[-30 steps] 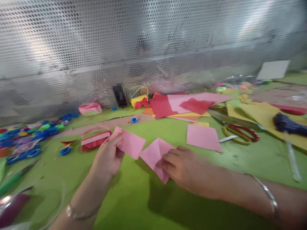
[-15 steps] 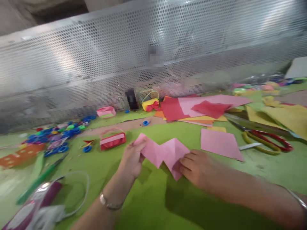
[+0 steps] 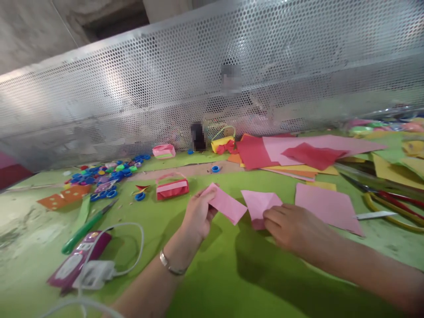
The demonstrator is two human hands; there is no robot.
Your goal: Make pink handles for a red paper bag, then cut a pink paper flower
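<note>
My left hand [image 3: 198, 214] pinches one end of a folded pink paper strip [image 3: 228, 204] above the green tabletop. My right hand [image 3: 288, 225] has its fingers closed on a creased pink paper piece [image 3: 260, 205], which has a pointed upper left corner. The two pink parts come very close at the middle; whether they are still joined there I cannot tell. Right of my right hand lies a flat pink paper square [image 3: 326, 205]. A small red paper handbag [image 3: 172, 190] with a pink band stands beyond my left hand.
Scissors [image 3: 391, 198] lie at the right. Coloured paper sheets [image 3: 255, 152] and a yellow paper handbag [image 3: 223, 143] are at the back, before a perforated metal panel [image 3: 165, 88]. At left are a green-handled craft knife [image 3: 82, 232], a purple glue gun [image 3: 79, 260] with white cable, and blue rings [image 3: 109, 172].
The pink paper was visibly one zigzag piece between my hands; now its two halves are drawn apart, with a gap showing. The view has shifted left.
</note>
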